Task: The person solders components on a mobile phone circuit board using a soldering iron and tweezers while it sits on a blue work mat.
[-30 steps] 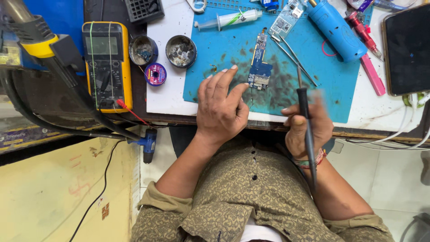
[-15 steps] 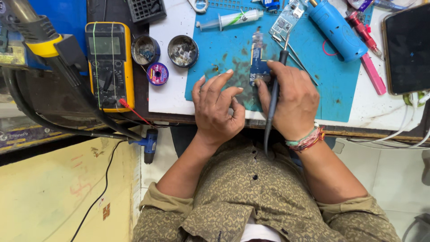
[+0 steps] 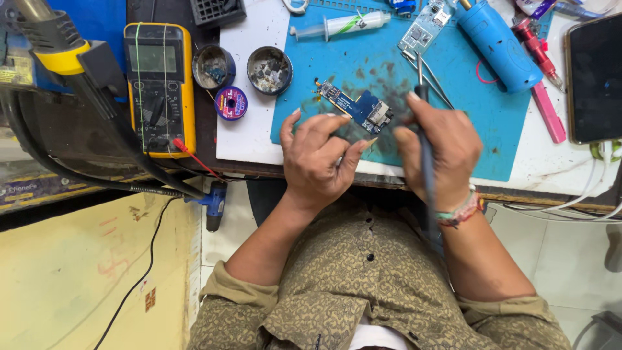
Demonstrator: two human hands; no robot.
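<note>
Small blue circuit board flat on blue mat, near mat's front-left corner. Left hand at mat's front edge, fingers loosely curled, holding nothing, fingertips just beside board. Right hand wrapped around dark soldering pen, tip pointing toward mat's back edge. Yellow multimeter at bench's left edge.
</note>
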